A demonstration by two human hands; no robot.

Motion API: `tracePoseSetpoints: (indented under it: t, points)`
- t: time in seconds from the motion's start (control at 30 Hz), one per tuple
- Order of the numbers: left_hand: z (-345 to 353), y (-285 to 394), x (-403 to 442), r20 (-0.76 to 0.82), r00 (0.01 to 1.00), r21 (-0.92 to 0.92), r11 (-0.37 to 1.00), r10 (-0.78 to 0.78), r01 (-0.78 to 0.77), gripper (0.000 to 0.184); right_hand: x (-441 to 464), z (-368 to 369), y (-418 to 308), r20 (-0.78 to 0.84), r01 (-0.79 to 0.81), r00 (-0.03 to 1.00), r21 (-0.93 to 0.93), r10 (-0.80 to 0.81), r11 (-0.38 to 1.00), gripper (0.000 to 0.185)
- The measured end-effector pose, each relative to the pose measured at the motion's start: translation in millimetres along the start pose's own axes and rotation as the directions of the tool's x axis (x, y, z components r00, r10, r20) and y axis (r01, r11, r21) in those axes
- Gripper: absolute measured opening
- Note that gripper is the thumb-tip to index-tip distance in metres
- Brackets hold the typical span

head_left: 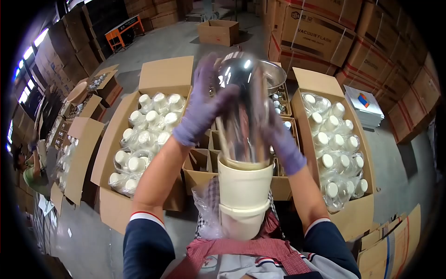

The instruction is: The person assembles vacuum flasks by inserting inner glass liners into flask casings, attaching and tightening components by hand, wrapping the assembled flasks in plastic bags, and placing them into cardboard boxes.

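Observation:
A shiny silvered vacuum flask liner [240, 116] stands upright in front of me, its rounded end up, slightly blurred. Its lower end meets the rim of a cream plastic flask body [245, 183], which stands close to my apron. My left hand [204, 100], in a purple glove, is wrapped around the liner's upper left side with the thumb across its front. My right hand [285, 142], also gloved, presses against the liner's lower right side; its fingers are partly hidden and smeared by motion. Clear plastic wrap [207, 214] hangs beside the flask body.
Open cartons of wrapped cream-lidded flasks stand left [132, 100] and right [348, 104]. Between them, a divided carton [197, 160] lies behind the liner, with a metal bowl [273, 74] beyond. Stacked boxes [320, 32] line the back right. Another person [35, 172] works at far left.

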State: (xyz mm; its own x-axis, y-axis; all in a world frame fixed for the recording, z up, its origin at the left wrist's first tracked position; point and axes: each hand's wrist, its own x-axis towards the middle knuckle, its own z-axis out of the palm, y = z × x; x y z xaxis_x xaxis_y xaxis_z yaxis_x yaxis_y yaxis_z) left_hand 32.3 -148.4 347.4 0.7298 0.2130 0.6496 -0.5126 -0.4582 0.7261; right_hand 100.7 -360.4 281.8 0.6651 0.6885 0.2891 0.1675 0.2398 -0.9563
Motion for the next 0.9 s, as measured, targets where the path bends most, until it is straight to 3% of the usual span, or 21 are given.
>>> tracePoseSetpoints:
  t: [0.03, 0.07, 0.1, 0.17, 0.23, 0.27, 0.3, 0.33, 0.37, 0.43, 0.47, 0.5, 0.53, 0.57, 0.63, 0.67, 0.7, 0.73, 0.77, 0.83, 0.9]
  points:
    - [-1.6, -1.2, -7.0, 0.129, 0.956, -0.461, 0.838, -0.262, 0.292, 0.083, -27.3, 4.9, -0.5, 0.075, 0.087, 0.995, -0.239, -0.070, 0.967, 0.084]
    - [-4.7, -14.2, -19.3, 0.211, 0.948, -0.370, 0.878, -0.239, 0.304, 0.085, -53.6, 12.4, 0.7, 0.110, 0.126, 0.989, -0.319, -0.095, 0.939, 0.087]
    - [-1.6, -6.0, -33.6, 0.277, 0.954, -0.389, 0.895, -0.112, 0.217, 0.083, -75.9, 19.5, 4.6, 0.147, 0.168, 0.982, -0.392, -0.119, 0.904, 0.091]
    - [-3.7, -23.8, -43.4, 0.537, 0.833, -0.438, 0.801, -0.131, 0.409, 0.082, -101.1, 27.1, 14.1, 0.131, 0.225, 0.974, -0.467, -0.185, 0.855, 0.091]
    - [4.1, -23.2, -43.6, 0.702, 0.710, -0.239, 0.923, -0.049, 0.300, 0.078, -100.9, 20.3, 35.4, 0.003, 0.232, 0.970, -0.300, -0.243, 0.925, 0.085]
    - [9.5, -24.6, -37.2, 0.800, 0.599, -0.139, 0.977, 0.017, 0.159, 0.077, -90.1, 5.3, 41.0, -0.010, 0.176, 0.981, -0.357, -0.192, 0.917, 0.079]
    - [16.6, -25.2, -31.6, 0.884, 0.464, -0.057, 0.998, 0.050, 0.001, 0.075, -76.9, -6.5, 48.5, -0.094, 0.112, 0.987, -0.201, -0.132, 0.973, 0.071]
    - [23.7, -11.1, -27.2, 0.922, 0.365, 0.159, 0.986, -0.131, -0.049, 0.067, -63.8, -18.2, 56.1, -0.177, 0.067, 0.982, -0.031, -0.071, 0.997, 0.065]
    - [36.3, -14.5, -29.5, 0.925, 0.329, 0.250, 0.957, -0.190, -0.149, 0.055, -43.9, -42.2, 91.4, -0.241, -0.011, 0.970, -0.014, 0.007, 1.000, 0.062]
    - [51.3, -2.6, -29.3, 0.882, 0.355, 0.433, 0.827, -0.308, -0.359, 0.047, -7.9, -83.6, 158.1, -0.364, -0.074, 0.925, 0.104, 0.108, 0.992, 0.057]
    - [55.4, -2.6, -28.9, 0.883, 0.346, 0.441, 0.813, -0.318, -0.380, 0.046, 1.3, -98.5, 185.3, -0.368, -0.198, 0.925, -0.261, 0.093, 0.945, 0.054]
    - [57.8, -4.0, -27.5, 0.882, 0.334, 0.452, 0.799, -0.333, -0.397, 0.046, 6.5, -106.0, 210.5, -0.330, -0.192, 0.944, -0.527, 0.009, 0.828, 0.049]
    - [54.4, -4.7, -24.7, 0.901, 0.324, 0.407, 0.823, -0.290, -0.397, 0.048, 13.6, -107.6, 223.6, -0.289, -0.176, 0.954, -0.749, -0.076, 0.639, 0.045]
    - [52.6, -22.5, -35.3, 0.888, 0.424, 0.342, 0.873, -0.179, -0.348, 0.051, 9.6, -108.8, 238.1, -0.175, -0.174, 0.984, -0.941, 0.022, 0.291, 0.043]
    - [48.1, -24.4, -34.3, 0.795, 0.558, 0.348, 0.932, -0.236, -0.102, 0.049, -11.0, -113.0, 271.3, 0.003, 0.001, 0.997, -1.000, 0.083, 0.013, 0.042]
    - [48.2, -28.5, -38.2, 0.802, 0.541, 0.355, 0.930, -0.252, -0.092, 0.049, -14.1, -120.7, 279.4, 0.046, 0.038, 0.992, -0.997, 0.115, 0.074, 0.047]
    - [47.7, -31.2, -41.1, 0.713, 0.661, 0.294, 0.956, -0.235, 0.023, 0.047, -15.2, -119.4, 285.8, 0.017, 0.013, 0.999, -0.997, 0.043, 0.071, 0.050]
    - [46.0, -29.9, -37.4, 0.594, 0.774, 0.211, 0.971, -0.219, 0.113, 0.045, -11.8, -122.5, 287.4, -0.011, -0.017, 0.999, -0.985, 0.037, 0.174, 0.052]
    - [43.5, -24.2, -35.1, 0.619, 0.743, 0.215, 0.965, -0.254, 0.152, 0.040, -8.1, -125.4, 287.9, -0.036, -0.045, 0.999, -0.960, 0.039, 0.276, 0.054]
    - [44.3, -19.4, -37.4, 0.614, 0.745, 0.215, 0.964, -0.260, 0.159, 0.040, -6.0, -127.2, 267.4, -0.122, -0.140, 0.988, -0.967, 0.099, 0.215, 0.055]
    - [45.3, -9.0, -43.4, 0.611, 0.753, 0.193, 0.968, -0.244, 0.158, 0.039, -6.5, -137.6, 291.0, -0.080, -0.092, 0.995, -0.966, 0.056, 0.243, 0.049]
